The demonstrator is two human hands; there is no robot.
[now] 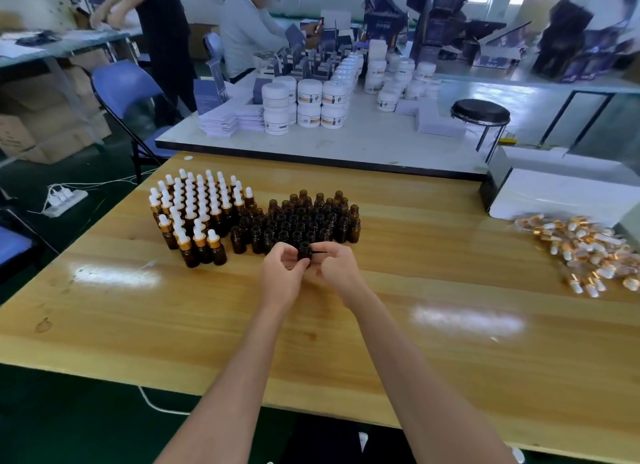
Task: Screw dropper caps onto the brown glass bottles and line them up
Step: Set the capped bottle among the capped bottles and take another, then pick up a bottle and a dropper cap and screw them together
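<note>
Both hands meet over the middle of the wooden counter (415, 311). The left hand (280, 271) has its fingers curled round the lower half of one open brown bottle (304, 249), held upright just off the counter; its base is hidden behind the fingers. The right hand (337, 269), at three o'clock from the bottle, is narrowly closed and pinches a thin dark stem (320, 252) that points toward the bottle's neck. Whatever the stem is attached to is buried in the palm and cannot be made out.

Just behind the hands, at twelve o'clock, stands a tight cluster of uncapped bottles (301, 217); the nearest row is partly covered by the fingers. At ten o'clock, touching that cluster, are the capped bottles (194, 214) with white bulbs and gold collars, in rows.

Well apart at three o'clock lies a loose pile of dropper caps (588, 252), blurred and cut off by the right edge of the frame. A white box (554, 193) sits behind the pile, also cropped.
</note>
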